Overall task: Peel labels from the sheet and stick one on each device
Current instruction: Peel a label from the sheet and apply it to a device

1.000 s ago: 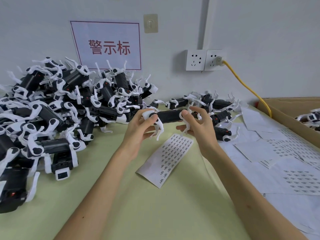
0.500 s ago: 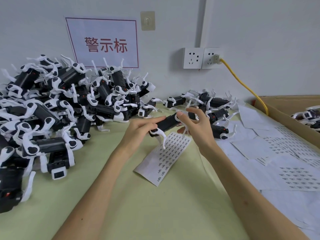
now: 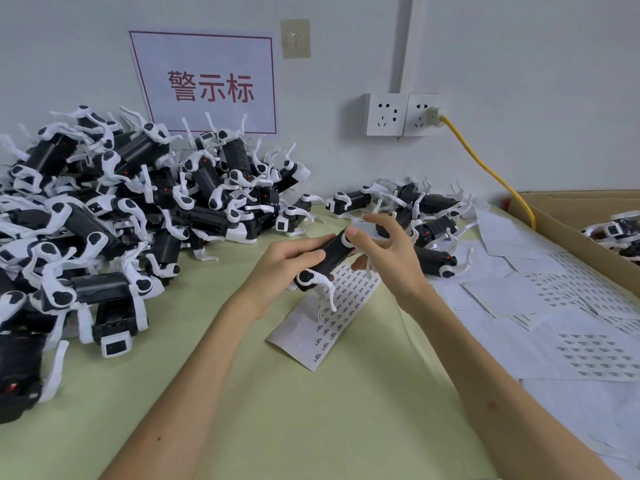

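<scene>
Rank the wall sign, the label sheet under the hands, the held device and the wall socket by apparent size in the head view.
1. Wall sign
2. Label sheet
3. Wall socket and held device: about alike, and the device is nearer the camera, so unranked.

There is just one camera, worn on the person's head. It looks forward and down at the table (image 3: 311, 427), with the wall (image 3: 519, 64) across the top of the view. Both arms come in from the bottom edge. The left hand (image 3: 277, 263) and right hand (image 3: 388, 258) are close to the camera, near the middle, holding a device (image 3: 329, 258). The view is wide — the pile of devices (image 3: 104, 209) fills the left side, and the cardboard box (image 3: 571, 216) just fits at the right edge.
</scene>
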